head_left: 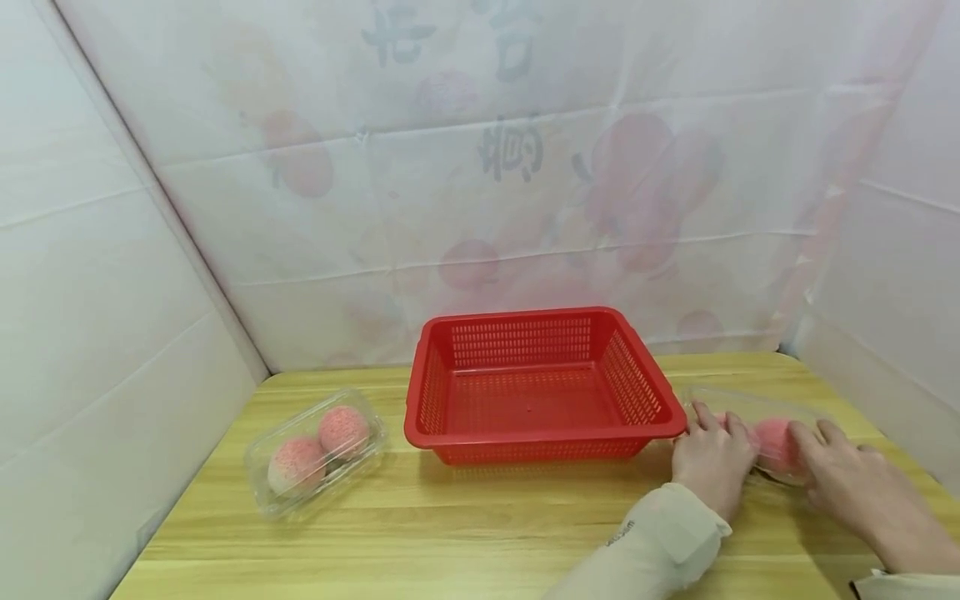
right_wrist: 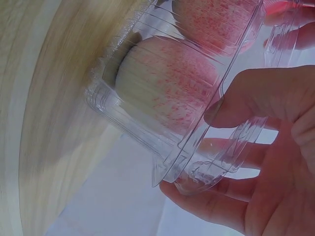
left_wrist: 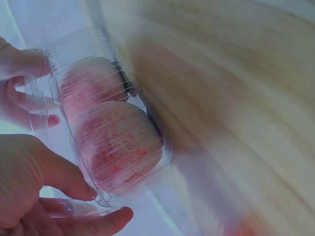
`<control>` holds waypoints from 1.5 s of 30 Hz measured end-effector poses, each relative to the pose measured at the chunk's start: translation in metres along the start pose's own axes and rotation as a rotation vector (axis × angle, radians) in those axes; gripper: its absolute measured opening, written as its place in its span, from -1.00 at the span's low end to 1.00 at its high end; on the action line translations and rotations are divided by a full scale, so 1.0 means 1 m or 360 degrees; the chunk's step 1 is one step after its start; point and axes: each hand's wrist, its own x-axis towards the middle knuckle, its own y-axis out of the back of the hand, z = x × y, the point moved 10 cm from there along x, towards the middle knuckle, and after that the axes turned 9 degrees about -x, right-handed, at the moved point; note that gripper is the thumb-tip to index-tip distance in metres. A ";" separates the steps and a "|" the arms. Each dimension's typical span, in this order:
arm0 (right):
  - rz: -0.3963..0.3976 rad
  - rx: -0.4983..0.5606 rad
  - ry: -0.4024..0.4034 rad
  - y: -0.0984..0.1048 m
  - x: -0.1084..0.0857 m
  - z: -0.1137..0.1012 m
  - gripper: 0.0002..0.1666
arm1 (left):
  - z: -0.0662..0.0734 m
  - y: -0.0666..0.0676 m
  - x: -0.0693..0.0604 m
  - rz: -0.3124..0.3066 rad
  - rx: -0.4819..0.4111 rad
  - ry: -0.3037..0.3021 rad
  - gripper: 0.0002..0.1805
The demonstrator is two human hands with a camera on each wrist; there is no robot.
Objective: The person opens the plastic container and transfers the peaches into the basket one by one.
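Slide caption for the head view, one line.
Left hand and right hand hold a clear box right of the red basket; a second box lies left of it.

Red basket, slotted sides, upright on the wood-grain table (head_left: 480, 542); I look down into it from the head camera. Well apart to its left I log a clear box (head_left: 341, 472), set aslant, two pink-and-cream balls (head_left: 297, 467) side by side inside. Behind, a creased pale sheet (head_left: 540, 212), faded round prints, grey characters (head_left: 510, 148). White walls (head_left: 97, 292) flank both sides.
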 end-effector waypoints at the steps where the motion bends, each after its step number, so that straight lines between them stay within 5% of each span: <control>1: -0.0026 0.0011 -0.0009 -0.001 0.000 0.001 -0.32 | -0.001 0.000 -0.001 0.0014 -0.0025 0.0009 -0.58; 7: -0.0130 0.0070 -0.0072 -0.004 -0.001 0.007 -0.28 | -0.009 0.005 -0.006 0.0061 -0.0136 0.0004 -0.41; 12: -0.0201 0.0119 -0.0164 -0.004 -0.001 0.012 -0.28 | -0.012 0.000 -0.013 -0.0147 -0.0243 0.0021 -0.40; 16: -0.0147 0.0163 -0.0205 0.001 0.001 0.014 -0.34 | -0.011 0.001 -0.023 -0.0300 -0.0282 0.0013 -0.38; 26: 0.0177 0.0166 -0.0283 0.021 0.003 0.020 -0.33 | -0.010 0.010 -0.040 -0.0325 -0.0234 -0.0125 -0.27; 31: 0.0348 0.0122 -0.0251 0.031 0.003 0.015 -0.37 | -0.014 0.018 -0.045 -0.0263 -0.0200 -0.0173 -0.27; 38: 0.0258 0.0117 -0.0341 0.027 0.003 0.022 -0.31 | -0.010 0.033 -0.052 -0.0229 -0.0172 -0.0321 -0.25; 40: 0.0233 0.0128 -0.0368 0.027 0.002 0.023 -0.28 | -0.010 0.042 -0.054 -0.0160 -0.0134 -0.0374 -0.31; 45: 0.0238 0.0114 -0.0417 0.031 0.002 0.024 -0.27 | -0.014 0.071 -0.063 0.0221 -0.0021 -0.0502 -0.65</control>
